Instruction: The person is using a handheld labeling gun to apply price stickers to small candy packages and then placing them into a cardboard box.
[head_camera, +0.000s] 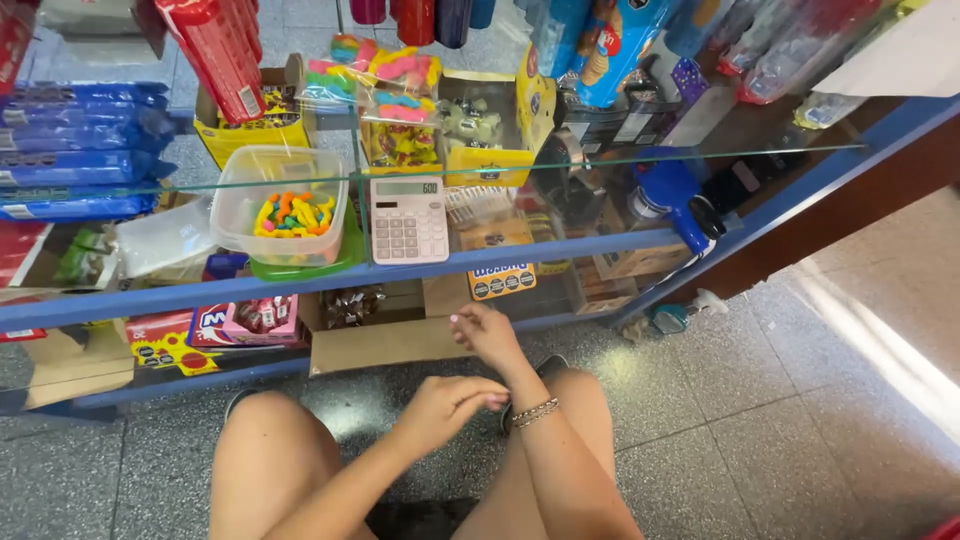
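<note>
The person sits low in front of a blue-framed glass display case (560, 255), knees up, both arms stretched forward between the legs. The right hand (487, 332) reaches furthest, its fingers loosely curled and resting on the flap of an open cardboard box (385, 340) on the lower shelf; it appears to hold nothing, only touching the cardboard edge. The left hand (445, 405) hangs just behind it, palm down and fingers bent inward, its fingertips touching the right wrist beside a beaded bracelet (533, 411); it too looks empty.

Inside the box sits a bundle of dark wrapped sweets (352, 305), just left of the right hand, low where a seated person can reach it. On the glass shelf above, 1 white calculator (408, 218) lies flat with its display facing up, close to the case's edge for easy reading. Beside it on the left stands a clear plastic tub (285, 205) with coloured gummy candies, resting on a green lid. Blue packets (85, 150) are stacked at far left, and yellow display cartons (250, 125) stand behind, faces turned outward. The floor (780, 420) is grey speckled tile.
</note>
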